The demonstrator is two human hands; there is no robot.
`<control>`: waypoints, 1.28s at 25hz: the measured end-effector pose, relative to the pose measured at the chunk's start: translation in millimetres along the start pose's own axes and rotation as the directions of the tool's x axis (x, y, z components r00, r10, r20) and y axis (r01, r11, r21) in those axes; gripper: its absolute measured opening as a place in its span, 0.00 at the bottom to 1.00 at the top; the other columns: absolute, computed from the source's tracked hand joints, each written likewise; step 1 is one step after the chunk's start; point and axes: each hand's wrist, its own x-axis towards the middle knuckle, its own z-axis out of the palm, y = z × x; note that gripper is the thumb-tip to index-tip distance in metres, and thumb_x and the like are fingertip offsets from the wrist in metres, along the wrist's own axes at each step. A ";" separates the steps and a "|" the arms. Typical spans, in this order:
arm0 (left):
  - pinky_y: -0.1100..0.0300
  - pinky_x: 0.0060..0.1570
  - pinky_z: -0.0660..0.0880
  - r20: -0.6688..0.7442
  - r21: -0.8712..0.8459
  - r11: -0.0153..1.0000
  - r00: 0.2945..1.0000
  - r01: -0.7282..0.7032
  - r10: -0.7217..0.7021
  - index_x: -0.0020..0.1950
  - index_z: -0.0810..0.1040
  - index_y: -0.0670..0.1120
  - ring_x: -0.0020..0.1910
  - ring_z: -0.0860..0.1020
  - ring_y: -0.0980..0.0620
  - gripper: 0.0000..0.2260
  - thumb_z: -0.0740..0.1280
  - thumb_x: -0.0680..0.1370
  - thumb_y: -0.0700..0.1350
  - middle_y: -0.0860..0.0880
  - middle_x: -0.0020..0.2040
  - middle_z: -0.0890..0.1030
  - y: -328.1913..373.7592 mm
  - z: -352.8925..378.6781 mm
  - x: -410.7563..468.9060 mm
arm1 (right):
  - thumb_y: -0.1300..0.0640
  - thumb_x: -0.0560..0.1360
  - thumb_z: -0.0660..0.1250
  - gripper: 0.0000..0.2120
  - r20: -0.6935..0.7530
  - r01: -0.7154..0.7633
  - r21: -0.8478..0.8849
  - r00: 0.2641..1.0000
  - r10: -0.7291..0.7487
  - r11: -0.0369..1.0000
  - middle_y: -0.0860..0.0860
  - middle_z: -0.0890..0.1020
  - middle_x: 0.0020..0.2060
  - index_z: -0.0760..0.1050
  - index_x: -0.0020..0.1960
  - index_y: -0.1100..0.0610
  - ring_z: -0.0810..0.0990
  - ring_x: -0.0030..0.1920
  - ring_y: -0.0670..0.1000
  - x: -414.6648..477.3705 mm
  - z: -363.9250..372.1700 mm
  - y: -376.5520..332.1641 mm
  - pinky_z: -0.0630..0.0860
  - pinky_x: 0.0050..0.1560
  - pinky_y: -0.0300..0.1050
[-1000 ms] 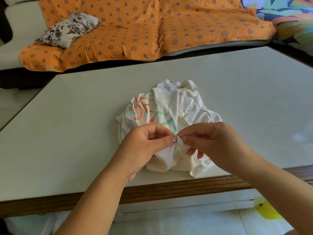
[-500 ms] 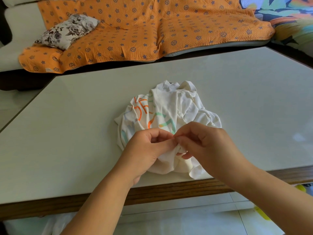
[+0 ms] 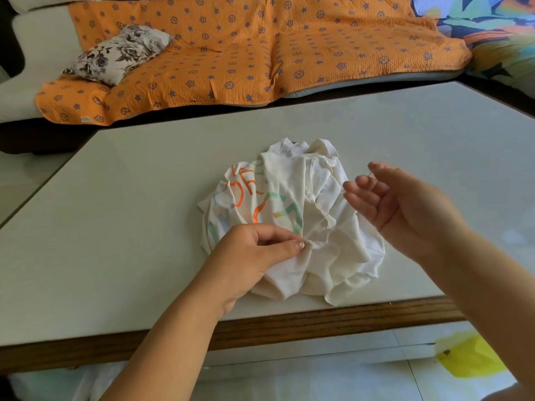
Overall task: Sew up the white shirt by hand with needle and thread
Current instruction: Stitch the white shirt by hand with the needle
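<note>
There is one white shirt (image 3: 292,227), one needle (image 3: 386,157) and one worktop (image 3: 130,204). Two hands are in view: one left hand (image 3: 254,256), one right hand (image 3: 405,206). Beyond are one floral cushion (image 3: 118,53) and one orange blanket (image 3: 231,53). One yellow patch (image 3: 469,357) shows below.

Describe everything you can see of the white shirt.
The white shirt is soft, creased cloth with orange and green printed letters, crumpled in a heap on the pale table near its front edge. The left hand pinches a fold at its near side; the right hand, holding a needle, hovers above it.
</note>
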 end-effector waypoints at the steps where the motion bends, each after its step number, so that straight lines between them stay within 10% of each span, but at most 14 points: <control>1: 0.59 0.58 0.75 0.003 0.008 1.000 1.000 0.008 -0.008 0.42 0.87 0.53 0.51 0.82 0.54 0.08 0.75 0.66 0.52 0.51 0.45 0.86 -0.3 -1.2 -0.3 | 0.63 0.81 0.59 0.06 -0.030 0.041 -0.041 0.999 -0.042 0.998 0.55 0.80 0.30 0.72 0.46 0.58 0.85 0.37 0.55 6.5 -5.5 -1.2 0.84 0.43 0.48; 5: 0.63 0.52 0.74 0.023 0.017 0.999 0.999 0.028 -0.029 0.41 0.87 0.51 0.47 0.82 0.58 0.03 0.74 0.72 0.44 0.51 0.44 0.86 0.8 -3.5 -1.8 | 0.58 0.81 0.63 0.05 -0.134 0.244 -0.485 0.928 -0.348 0.839 0.50 0.84 0.33 0.74 0.46 0.53 0.85 0.48 0.54 22.3 -22.6 -5.1 0.78 0.61 0.52; 12: 0.63 0.49 0.73 0.004 0.021 0.999 1.000 0.026 -0.026 0.40 0.87 0.50 0.44 0.82 0.59 0.04 0.73 0.72 0.42 0.51 0.42 0.86 2.4 -10.0 -0.5 | 0.52 0.80 0.64 0.02 -0.090 0.276 -0.819 0.805 -0.587 0.504 0.49 0.86 0.41 0.74 0.48 0.48 0.78 0.34 0.56 25.5 -37.7 -17.4 0.67 0.31 0.41; 21: 0.58 0.54 0.77 -0.019 0.016 0.995 0.995 -0.095 0.095 0.43 0.87 0.53 0.48 0.83 0.53 0.10 0.73 0.64 0.53 0.49 0.44 0.86 7.9 -5.2 -3.7 | 0.57 0.78 0.66 0.04 0.333 0.219 -0.799 0.937 0.109 0.560 0.50 0.85 0.43 0.78 0.48 0.56 0.85 0.36 0.57 -45.7 10.6 24.3 0.81 0.38 0.51; 27: 0.60 0.51 0.76 -0.010 0.098 0.992 0.997 -0.079 0.080 0.43 0.86 0.54 0.46 0.83 0.56 0.06 0.75 0.67 0.50 0.52 0.44 0.86 6.4 -11.0 -5.0 | 0.61 0.78 0.65 0.05 0.333 0.328 -0.855 0.941 -0.058 0.402 0.47 0.85 0.35 0.77 0.45 0.54 0.83 0.36 0.41 -43.2 8.2 25.9 0.73 0.40 0.26; 32: 0.56 0.53 0.78 -0.074 0.141 0.986 0.992 -0.090 0.101 0.43 0.86 0.55 0.45 0.83 0.52 0.04 0.74 0.72 0.45 0.52 0.41 0.85 5.0 -10.1 -3.3 | 0.58 0.78 0.66 0.05 0.357 0.381 -0.858 0.924 -0.133 0.345 0.42 0.83 0.39 0.78 0.44 0.50 0.82 0.38 0.40 -45.4 7.3 32.6 0.74 0.40 0.29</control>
